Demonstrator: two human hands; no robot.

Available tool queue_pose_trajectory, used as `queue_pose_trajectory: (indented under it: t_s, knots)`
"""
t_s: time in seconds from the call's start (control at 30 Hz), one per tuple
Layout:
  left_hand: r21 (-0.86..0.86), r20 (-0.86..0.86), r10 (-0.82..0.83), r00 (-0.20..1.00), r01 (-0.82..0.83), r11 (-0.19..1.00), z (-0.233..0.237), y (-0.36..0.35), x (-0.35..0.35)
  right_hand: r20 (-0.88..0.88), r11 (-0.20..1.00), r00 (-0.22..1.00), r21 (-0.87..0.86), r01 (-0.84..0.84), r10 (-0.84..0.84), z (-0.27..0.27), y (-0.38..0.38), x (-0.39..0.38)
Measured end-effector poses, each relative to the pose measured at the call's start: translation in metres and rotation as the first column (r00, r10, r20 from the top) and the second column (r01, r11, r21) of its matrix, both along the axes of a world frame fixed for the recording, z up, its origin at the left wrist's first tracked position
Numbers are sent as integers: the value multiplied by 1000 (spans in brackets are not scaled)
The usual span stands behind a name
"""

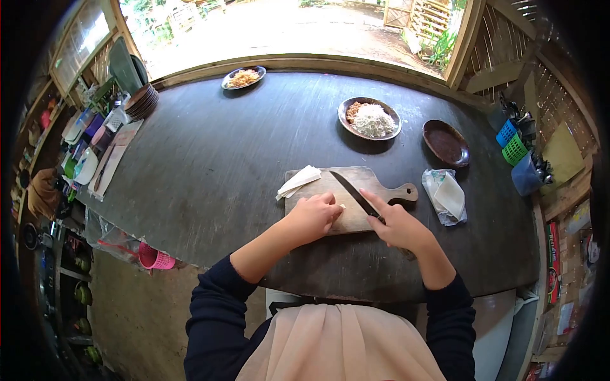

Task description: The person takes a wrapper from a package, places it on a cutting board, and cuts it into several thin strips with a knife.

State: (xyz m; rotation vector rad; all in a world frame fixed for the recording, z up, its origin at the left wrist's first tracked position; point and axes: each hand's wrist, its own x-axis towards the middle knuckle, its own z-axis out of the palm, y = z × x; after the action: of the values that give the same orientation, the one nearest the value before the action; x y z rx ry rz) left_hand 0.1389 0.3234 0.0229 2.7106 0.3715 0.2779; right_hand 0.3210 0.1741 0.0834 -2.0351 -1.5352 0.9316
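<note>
A wooden cutting board (pixel 356 222) with a handle lies on the dark table in front of me. My right hand (pixel 404 226) grips a kitchen knife (pixel 353 192), its dark blade slanting up and left over the board, the index finger along its spine. Over the board's left part, my left hand (pixel 312 218) is closed with its fingers curled; a small pale bit (pixel 343 206) shows at the fingertips, too small to name. Beyond that hand, a few pale flat strips (pixel 300 182) lie across the board's upper left corner.
Right of the board is a plastic packet (pixel 445 198) with folded white sheets. Farther back are a plate of white powder and brown bits (pixel 370 119), a brown plate (pixel 446 143) and a plate of orange shreds (pixel 243 78). Utensil baskets (pixel 515 151) hang at right; stacked plates (pixel 141 101) stand left.
</note>
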Motion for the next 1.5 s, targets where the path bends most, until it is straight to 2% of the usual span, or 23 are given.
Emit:
queue_pose_trajectory:
  t_s: [0.03,0.13,0.17,0.23,0.37,0.43,0.67,0.73,0.77,0.83,0.97,1.17,1.5]
  knots:
    - [-10,39,-23,999,23,1000,-1,1,-1,53,996,998,76,-38,34,-14,-1,4]
    - [-35,116,-73,991,77,996,-3,2,-5,39,992,999,123,-36,32,-22,-5,1]
    - [-43,110,-80,991,85,995,-5,4,-6,32,993,999,116,-27,24,-22,-6,1]
    - [-32,224,-117,968,127,991,-9,7,-4,-1,1000,1000,-8,-19,19,-18,-8,0]
    - [-36,278,-162,947,179,983,-10,9,0,3,998,1000,-55,-7,7,-14,-8,-6]
    - [-30,268,-169,949,183,983,-12,9,1,67,996,995,-55,-72,76,-18,-11,-6]
    - [-9,257,-207,944,217,976,-14,11,1,16,982,997,-177,-72,76,-4,-17,-20]
    - [1,252,-210,945,217,976,-13,11,1,220,983,959,-87,-162,178,-12,-23,-21]
    - [5,247,-212,946,217,976,-12,11,1,219,984,960,-80,-158,172,-17,-26,-21]
    - [-1,244,-212,946,219,976,-12,11,1,323,973,922,9,-229,214,-24,-31,-21]
    - [-35,221,-161,962,172,984,-11,8,0,319,970,917,-52,-236,240,-19,-33,-25]
    - [12,233,-174,957,176,984,-13,9,0,306,966,916,-84,-245,259,-20,-35,-27]
    - [-20,229,-172,958,181,983,-13,10,0,329,938,879,-157,-310,345,-13,-41,-27]
